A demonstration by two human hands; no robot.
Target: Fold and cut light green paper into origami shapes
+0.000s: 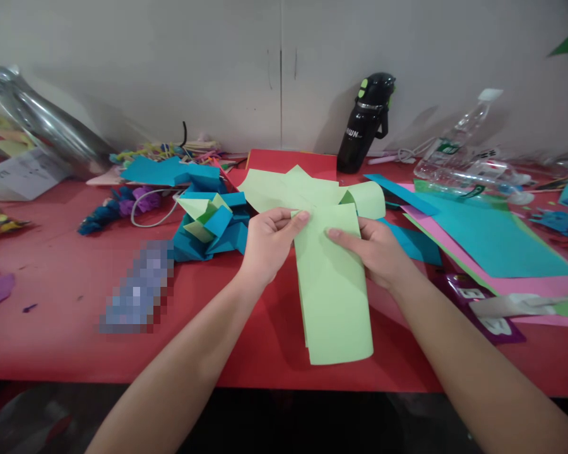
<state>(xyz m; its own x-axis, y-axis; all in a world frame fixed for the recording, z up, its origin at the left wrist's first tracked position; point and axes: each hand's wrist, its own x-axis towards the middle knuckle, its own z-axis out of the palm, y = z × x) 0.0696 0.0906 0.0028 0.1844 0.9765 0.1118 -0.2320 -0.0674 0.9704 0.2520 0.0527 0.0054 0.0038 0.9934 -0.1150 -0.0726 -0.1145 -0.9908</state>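
A folded sheet of light green paper hangs upright between my hands above the front part of the table. My left hand pinches its upper left corner, thumb in front. My right hand grips its right edge, thumb on the front face and fingers behind. Beyond it lie more light green paper pieces, one of them curled at the right. To the left of my left hand sits a folded blue and green paper shape.
Blue and pink sheets lie at the right, near a purple packet. Along the wall stand a black bottle, a clear plastic bottle and a silver flask. A pixelated object lies on the red table.
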